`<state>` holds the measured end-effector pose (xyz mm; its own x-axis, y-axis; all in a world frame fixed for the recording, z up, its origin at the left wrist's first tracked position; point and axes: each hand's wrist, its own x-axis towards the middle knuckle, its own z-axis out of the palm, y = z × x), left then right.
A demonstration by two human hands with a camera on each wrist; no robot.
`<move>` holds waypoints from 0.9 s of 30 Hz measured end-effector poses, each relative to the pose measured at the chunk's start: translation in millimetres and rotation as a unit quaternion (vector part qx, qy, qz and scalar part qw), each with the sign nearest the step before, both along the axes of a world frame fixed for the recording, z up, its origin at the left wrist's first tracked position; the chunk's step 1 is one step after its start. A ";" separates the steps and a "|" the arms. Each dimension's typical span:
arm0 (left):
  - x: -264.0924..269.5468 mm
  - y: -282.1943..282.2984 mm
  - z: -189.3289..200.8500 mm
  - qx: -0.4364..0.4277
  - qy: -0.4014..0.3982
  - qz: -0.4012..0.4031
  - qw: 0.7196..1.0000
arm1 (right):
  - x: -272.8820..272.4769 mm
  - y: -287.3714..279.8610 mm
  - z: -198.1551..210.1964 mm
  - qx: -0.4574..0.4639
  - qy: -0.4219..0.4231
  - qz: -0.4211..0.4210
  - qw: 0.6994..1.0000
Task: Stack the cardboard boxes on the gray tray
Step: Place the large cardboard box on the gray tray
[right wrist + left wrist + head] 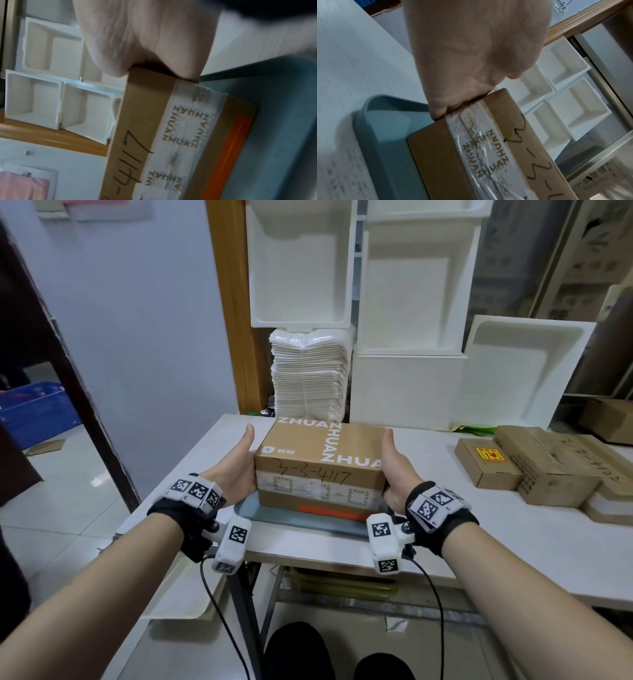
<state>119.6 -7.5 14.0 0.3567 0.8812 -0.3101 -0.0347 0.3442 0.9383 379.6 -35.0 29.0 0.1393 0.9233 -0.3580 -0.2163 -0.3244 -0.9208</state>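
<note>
A brown cardboard box (318, 453) printed ZHUAN and hand-marked 3-3-4117 is on or just above the gray tray (245, 510) at the table's front edge; contact is hidden. My left hand (236, 467) grips its left end with the thumb lying along the top edge. My right hand (394, 463) grips the right end the same way. Both sets of fingers are hidden behind the box. An orange strip (330, 511) shows under the box's front face. The left wrist view shows the palm (462, 54) against the box (453, 155) over the tray (373, 135). The right wrist view shows the palm (145, 33), box (145, 121) and tray (283, 121).
More cardboard boxes (555, 470) lie on the white table (479, 542) at the right, a small one (486, 463) nearest. White foam boxes (407, 392) and a stack of white padded bags (308, 378) stand along the back. A blue crate (37, 412) sits on the floor at left.
</note>
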 end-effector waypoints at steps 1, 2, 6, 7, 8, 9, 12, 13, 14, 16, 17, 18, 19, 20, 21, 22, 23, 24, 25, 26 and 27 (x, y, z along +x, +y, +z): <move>0.9 -0.6 0.2 0.000 0.000 0.003 1.000 | -1.3 -3.0 -0.1 -0.001 0.002 -0.004 1.000; 0.7 -0.4 -0.1 -0.001 -0.002 0.005 1.000 | -1.7 -3.8 -0.5 -0.003 0.007 -0.004 1.000; -9.5 5.3 -7.5 -0.012 0.006 0.027 1.000 | 3.1 -7.3 2.0 -0.004 0.004 -0.026 1.000; -14.3 7.9 -11.0 -0.016 0.008 0.047 0.999 | 5.1 -10.2 2.8 -0.007 -0.002 -0.029 1.000; -19.4 10.5 -14.5 -0.021 0.008 0.067 0.997 | 8.5 -11.9 0.9 -0.012 -0.005 -0.033 0.999; -24.3 12.9 -17.0 -0.028 0.010 0.086 0.996 | 12.4 -13.7 -2.4 -0.018 -0.017 -0.039 0.999; -34.9 18.7 -25.0 -0.043 0.023 0.130 0.990 | 23.7 -18.4 -8.6 -0.041 -0.048 -0.041 0.997; -37.2 19.2 -27.7 -0.050 0.024 0.138 0.989 | 27.6 -16.4 -13.6 -0.044 -0.051 -0.045 0.997; -38.4 19.9 -30.7 -0.056 0.023 0.136 0.989 | 30.5 -15.6 -17.9 -0.045 -0.044 -0.048 0.997; -38.8 22.6 -37.0 -0.060 0.027 0.119 0.991 | 30.8 -19.5 -19.4 -0.060 -0.022 -0.033 0.997; -37.8 24.3 -38.7 -0.057 0.033 0.112 0.991 | 28.7 -22.2 -17.6 -0.071 -0.005 -0.023 0.997; -36.7 26.3 -39.5 -0.056 0.037 0.109 0.992 | 28.8 -20.6 -19.8 -0.078 0.017 -0.020 0.997; -35.1 27.8 -39.4 -0.058 0.044 0.105 0.992 | 30.0 -19.3 -22.6 -0.080 0.024 -0.012 0.996; -32.6 28.7 -38.8 -0.060 0.049 0.101 0.992 | 31.3 -16.2 -25.6 -0.076 0.017 -0.011 0.997; -29.0 28.7 -37.7 -0.059 0.052 0.097 0.992 | 33.5 -15.0 -25.8 -0.076 0.016 -0.014 0.997; -25.2 29.2 -37.4 -0.058 0.053 0.093 0.993 | 38.0 -12.6 -26.0 -0.074 0.016 -0.016 0.997; -20.3 29.3 -36.4 -0.057 0.053 0.091 0.993 | 43.6 -9.2 -27.6 -0.073 0.013 -0.021 0.997; -15.0 30.0 -35.6 -0.056 0.051 0.089 0.993 | 49.2 -5.8 -30.1 -0.071 0.020 -0.021 0.997; -9.1 32.0 -35.1 -0.056 0.050 0.086 0.993 | 54.9 -3.0 -31.7 -0.070 0.031 -0.019 0.997; -2.4 34.7 -35.4 -0.056 0.048 0.082 0.994 | 60.1 -0.7 -32.5 -0.064 0.036 -0.024 0.997; 5.1 37.7 -35.4 -0.056 0.048 0.079 0.994 | 67.2 3.1 -35.0 -0.064 0.037 -0.028 0.997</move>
